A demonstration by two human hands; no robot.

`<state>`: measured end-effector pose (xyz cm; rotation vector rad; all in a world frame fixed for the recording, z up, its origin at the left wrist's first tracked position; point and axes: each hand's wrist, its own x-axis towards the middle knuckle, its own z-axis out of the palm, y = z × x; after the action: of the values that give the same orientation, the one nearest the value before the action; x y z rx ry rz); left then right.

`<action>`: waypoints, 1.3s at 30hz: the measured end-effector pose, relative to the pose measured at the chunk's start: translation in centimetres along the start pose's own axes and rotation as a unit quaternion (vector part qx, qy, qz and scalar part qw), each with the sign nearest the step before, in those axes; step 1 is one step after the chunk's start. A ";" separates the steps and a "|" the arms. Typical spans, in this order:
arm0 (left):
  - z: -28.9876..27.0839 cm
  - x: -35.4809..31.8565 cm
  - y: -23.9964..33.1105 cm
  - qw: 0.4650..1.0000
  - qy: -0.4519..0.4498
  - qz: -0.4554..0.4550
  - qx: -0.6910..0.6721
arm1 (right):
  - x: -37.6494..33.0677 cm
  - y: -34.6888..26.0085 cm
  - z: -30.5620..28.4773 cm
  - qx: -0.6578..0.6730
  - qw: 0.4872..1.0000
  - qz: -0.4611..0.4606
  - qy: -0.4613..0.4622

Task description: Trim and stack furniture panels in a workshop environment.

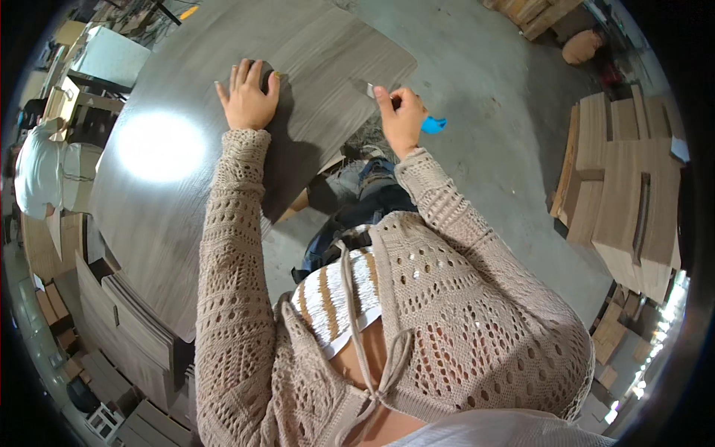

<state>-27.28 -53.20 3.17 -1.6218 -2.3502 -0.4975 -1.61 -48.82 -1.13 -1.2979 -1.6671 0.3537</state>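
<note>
Concrete floor (491, 112) underfoot, workshop setting. Our right hand (402, 119) has its grip closed around a blue-handled scraper (428, 121), blade tip touching the near edge of the grey wood-grain panel (298, 52). Our left hand (248, 95) lies flat on that panel, fingers spread, gripping nothing. Right of the panel, well apart, stacked tan boards (625, 194). Left of it, a person in white (37, 171).
</note>
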 end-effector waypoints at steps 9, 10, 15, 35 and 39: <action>-8.2 -13.4 -22.8 0.948 0.043 -0.307 0.068 | 3.2 -0.3 0.5 0.028 0.989 0.114 -0.094; -10.3 -16.6 -24.9 0.909 0.042 -0.402 0.101 | 3.0 0.0 0.8 0.024 0.989 0.116 -0.087; -17.3 -30.3 -26.3 0.710 0.006 -0.688 0.151 | 4.3 0.3 0.6 0.046 0.981 0.133 -0.130; -21.5 -36.0 -2.1 0.705 0.073 -0.693 -0.131 | 25.4 -1.9 20.5 -0.055 0.961 0.032 -0.269; -21.9 -32.9 2.0 0.670 0.079 -0.730 -0.108 | 27.7 -2.2 22.2 -0.058 0.968 0.016 -0.244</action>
<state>-13.62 -89.58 10.79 0.6959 -2.9562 -1.0748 -20.15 -18.74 3.19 -1.3993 -2.1029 0.6430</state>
